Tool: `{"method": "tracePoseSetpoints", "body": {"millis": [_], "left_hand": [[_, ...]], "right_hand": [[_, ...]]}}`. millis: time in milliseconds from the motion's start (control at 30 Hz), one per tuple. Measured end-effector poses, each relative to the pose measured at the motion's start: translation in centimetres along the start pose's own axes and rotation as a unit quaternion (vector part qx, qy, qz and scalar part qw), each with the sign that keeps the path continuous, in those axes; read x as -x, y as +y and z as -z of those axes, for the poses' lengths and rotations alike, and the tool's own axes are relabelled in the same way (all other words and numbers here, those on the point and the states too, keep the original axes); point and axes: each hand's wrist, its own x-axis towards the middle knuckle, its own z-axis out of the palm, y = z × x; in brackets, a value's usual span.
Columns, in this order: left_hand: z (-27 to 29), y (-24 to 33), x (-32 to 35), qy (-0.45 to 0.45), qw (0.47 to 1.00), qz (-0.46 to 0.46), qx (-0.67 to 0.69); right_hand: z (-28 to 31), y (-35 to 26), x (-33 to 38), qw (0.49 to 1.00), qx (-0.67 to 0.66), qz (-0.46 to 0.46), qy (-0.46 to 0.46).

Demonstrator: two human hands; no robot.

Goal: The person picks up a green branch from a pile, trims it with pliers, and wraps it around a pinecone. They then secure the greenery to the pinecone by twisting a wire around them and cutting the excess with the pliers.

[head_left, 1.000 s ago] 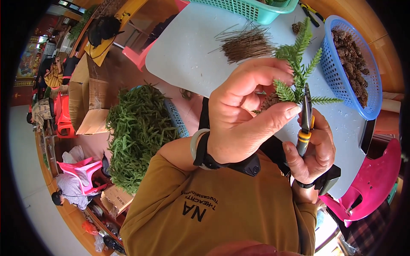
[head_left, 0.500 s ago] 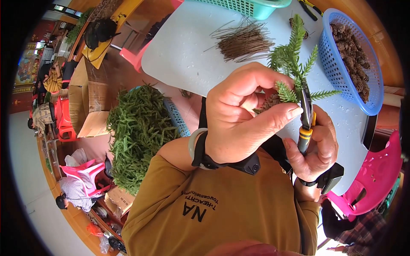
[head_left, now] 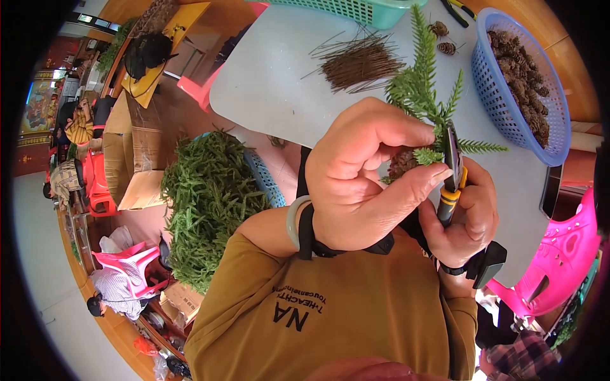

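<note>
A green sprig (head_left: pixel 424 95) with a pine cone (head_left: pixel 401 164) is pinched between the curled fingers of the left hand (head_left: pixel 362 178). Pliers (head_left: pixel 452 174) are gripped by the right hand (head_left: pixel 467 219), just right of those fingers.

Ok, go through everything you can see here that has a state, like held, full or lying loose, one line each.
left hand: closed on the green sprig and pine cone
green sprig: held upright
pine cone: held against the sprig's base
right hand: gripping the pliers
pliers: tips at the sprig's base
blue basket: holds many pine cones
brown sticks: lying loose on the table
green cuttings: heaped in a basket
</note>
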Motion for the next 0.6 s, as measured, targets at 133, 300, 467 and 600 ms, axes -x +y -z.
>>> {"method": "tracePoseSetpoints", "body": {"millis": [133, 300, 467, 600], "left_hand": [[-0.19, 0.31, -0.03, 0.002, 1.000, 0.015, -0.008], [-0.08, 0.12, -0.14, -0.004, 1.000, 0.018, -0.013], [0.21, 0.35, -0.31, -0.007, 0.999, 0.049, -0.022], [-0.73, 0.44, -0.48, 0.067, 0.992, 0.082, 0.066]], "right_hand": [[-0.03, 0.04, -0.01, 1.000, 0.022, 0.006, 0.001], [0.12, -0.16, -0.16, 0.999, 0.051, 0.014, -0.006], [0.14, -0.07, -0.39, 0.998, 0.050, 0.021, -0.014], [0.16, -0.02, -0.38, 1.000, -0.007, 0.007, -0.015]]}}
